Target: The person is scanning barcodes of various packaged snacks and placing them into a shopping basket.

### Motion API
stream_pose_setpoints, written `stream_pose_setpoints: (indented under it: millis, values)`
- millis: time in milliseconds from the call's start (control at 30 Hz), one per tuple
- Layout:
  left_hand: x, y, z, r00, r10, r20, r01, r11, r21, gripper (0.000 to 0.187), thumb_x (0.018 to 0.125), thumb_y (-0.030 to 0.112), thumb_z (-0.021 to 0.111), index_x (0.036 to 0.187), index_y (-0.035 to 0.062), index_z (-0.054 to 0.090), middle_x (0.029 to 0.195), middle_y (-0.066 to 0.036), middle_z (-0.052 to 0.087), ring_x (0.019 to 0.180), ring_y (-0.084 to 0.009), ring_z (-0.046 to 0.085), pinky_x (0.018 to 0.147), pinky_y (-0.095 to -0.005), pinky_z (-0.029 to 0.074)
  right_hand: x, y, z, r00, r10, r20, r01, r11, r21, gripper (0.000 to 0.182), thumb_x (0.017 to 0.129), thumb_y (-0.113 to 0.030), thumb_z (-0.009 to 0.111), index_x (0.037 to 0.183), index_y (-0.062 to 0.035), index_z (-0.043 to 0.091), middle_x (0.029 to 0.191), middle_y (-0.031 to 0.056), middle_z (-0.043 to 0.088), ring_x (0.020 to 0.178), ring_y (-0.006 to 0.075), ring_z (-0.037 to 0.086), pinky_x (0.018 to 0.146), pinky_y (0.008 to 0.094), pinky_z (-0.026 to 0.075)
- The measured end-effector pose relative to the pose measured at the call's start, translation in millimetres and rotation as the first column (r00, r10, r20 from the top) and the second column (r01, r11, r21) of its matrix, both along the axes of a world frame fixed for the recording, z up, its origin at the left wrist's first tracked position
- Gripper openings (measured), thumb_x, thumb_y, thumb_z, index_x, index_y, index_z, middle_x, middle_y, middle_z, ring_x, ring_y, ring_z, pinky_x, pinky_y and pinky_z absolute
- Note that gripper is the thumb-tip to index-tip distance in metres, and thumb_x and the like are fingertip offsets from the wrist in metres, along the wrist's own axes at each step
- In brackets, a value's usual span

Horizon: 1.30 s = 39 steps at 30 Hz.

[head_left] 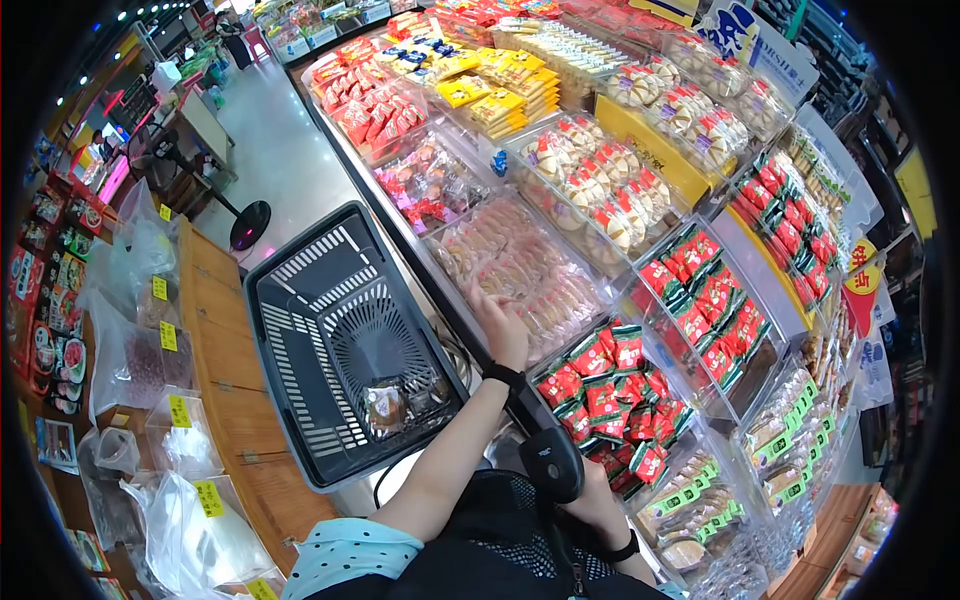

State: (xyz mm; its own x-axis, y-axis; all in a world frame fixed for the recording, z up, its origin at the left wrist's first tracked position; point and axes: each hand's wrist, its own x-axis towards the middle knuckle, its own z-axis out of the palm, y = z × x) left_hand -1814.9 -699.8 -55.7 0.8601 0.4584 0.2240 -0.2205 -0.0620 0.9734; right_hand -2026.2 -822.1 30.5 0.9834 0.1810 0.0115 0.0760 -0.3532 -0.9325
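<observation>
My left hand [499,328], with a black band at the wrist, reaches over a clear bin of pinkish wrapped snacks [522,262]. Its fingers are stretched out and apart at the near edge of these packets; whether they touch cannot be told. My right hand [594,500] is low at the front, beside a bin of red and green snack packets [607,390]. A black device with rounded edges [551,465] covers part of that hand, and its fingers are hidden. Left of my left arm stands a dark grey shopping basket [300,395], holding a clear-wrapped food pack [384,408] at its near end.
Clear bins of round wrapped pastries [590,180], yellow packets [500,90] and red packets [372,112] fill the sloping display. At left runs a wooden counter [215,360] with plastic bags [190,530]. A fan base [250,226] stands on the aisle floor; a person [234,40] is far off.
</observation>
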Motion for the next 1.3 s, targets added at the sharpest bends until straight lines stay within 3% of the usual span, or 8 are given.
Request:
stream_pose_setpoints:
  millis: [100, 200, 600, 800, 1000, 1067, 1167, 1300]
  values:
    - [1, -1, -13, 0.993, 0.121, 0.005, -0.085, 0.676, 0.732, 0.012, 0.079, 0.006, 0.048, 0.087, -0.0016, 0.045, 0.134, -0.028, 0.024, 0.13, -0.038, 0.017, 0.105, -0.0497, 0.016, 0, 7, -1, 0.999, -0.016, 0.037, 0.017, 0.999, -0.034, 0.037, 0.061, -0.007, 0.068, 0.097, -0.0003, 0.059, 0.079, 0.0143, 0.063, 0.072, 0.0267, 0.063, 0.065, 0.0335, 0.05]
    - [-11, 2, 8, 0.978, 0.097, -0.184, 0.103, 0.54, 0.835, 0.027, 0.081, 0.021, 0.049, 0.092, -0.0029, 0.048, 0.135, -0.031, 0.022, 0.13, -0.0406, 0.013, 0.105, -0.0534, 0.008, 1, 18, 2, 0.996, -0.013, 0.083, 0.019, 0.998, -0.066, 0.037, 0.062, -0.006, 0.068, 0.097, 0.0008, 0.059, 0.081, 0.0148, 0.063, 0.072, 0.0275, 0.063, 0.066, 0.0332, 0.05]
    - [-35, 95, 89, 0.948, -0.317, 0.023, 0.261, 0.816, 0.517, 0.036, 0.078, 0.017, 0.058, 0.108, -0.0015, 0.048, 0.124, -0.023, 0.04, 0.123, -0.0375, 0.029, 0.103, -0.043, 0.022, 6, 57, 15, 0.993, -0.109, 0.036, 0.112, 0.99, -0.083, 0.028, 0.07, -0.004, 0.067, 0.097, -0.0023, 0.061, 0.086, 0.0073, 0.064, 0.076, 0.0149, 0.062, 0.067, 0.0269, 0.049]
    - [-57, 204, 66, 0.978, -0.017, -0.208, 0.122, 0.856, 0.503, 0.029, 0.081, 0.022, 0.055, 0.102, 0.0024, 0.053, 0.1, -0.016, 0.057, 0.101, -0.0309, 0.051, 0.088, -0.0363, 0.038, 13, 77, 13, 0.997, -0.06, 0.053, 0.065, 0.994, -0.083, 0.03, 0.07, -0.004, 0.067, 0.099, -0.0035, 0.061, 0.089, 0.009, 0.064, 0.08, 0.0177, 0.063, 0.069, 0.0281, 0.049]
    - [-72, 271, -80, 0.35, 0.471, -0.81, 0.647, 0.503, 0.573, 0.088, 0.077, 0.043, 0.057, 0.139, 0.0047, 0.007, 0.114, -0.027, 0.05, 0.106, -0.0385, 0.05, 0.086, -0.0577, 0.036, 13, 102, 21, 0.99, 0.004, 0.142, 0.018, 0.989, -0.148, 0.027, 0.069, -0.001, 0.064, 0.096, -0.0037, 0.062, 0.085, 0.007, 0.064, 0.076, 0.0179, 0.063, 0.065, 0.0279, 0.05]
    - [-77, 285, -158, -0.038, 0.313, -0.949, 0.706, 0.68, 0.196, 0.094, 0.076, 0.043, 0.059, 0.139, 0.0063, -0.001, 0.13, -0.027, 0.035, 0.115, -0.0391, 0.043, 0.089, -0.0623, 0.031, 9, 99, 3, 0.991, 0.027, 0.131, -0.01, 0.992, -0.126, 0.027, 0.068, 0.0, 0.063, 0.095, -0.0049, 0.062, 0.086, 0.0075, 0.064, 0.076, 0.0183, 0.063, 0.065, 0.0281, 0.05]
    - [-79, 282, -160, 0.014, 0.315, -0.949, 0.956, -0.282, -0.08, 0.097, 0.077, 0.035, 0.058, 0.138, 0.0118, -0.013, 0.141, -0.026, 0.009, 0.121, -0.0372, 0.037, 0.095, -0.0569, 0.031, 10, 107, 4, 0.97, 0.051, 0.238, 0.008, 0.971, -0.24, 0.024, 0.068, -0.006, 0.068, 0.091, -0.0057, 0.063, 0.082, 0.0073, 0.064, 0.073, 0.0178, 0.063, 0.063, 0.0271, 0.049]
    - [-81, 288, -156, -0.051, 0.339, -0.939, 0.865, 0.486, 0.128, 0.112, 0.069, 0.057, 0.06, 0.137, 0.0037, -0.01, 0.139, -0.025, 0.022, 0.12, -0.0442, 0.035, 0.097, -0.0575, 0.028, 12, 115, 1, 0.968, 0.03, 0.247, 0.03, 0.972, -0.235, 0.025, 0.068, -0.005, 0.067, 0.092, -0.0042, 0.061, 0.083, 0.0092, 0.063, 0.074, 0.0203, 0.063, 0.064, 0.0285, 0.049]
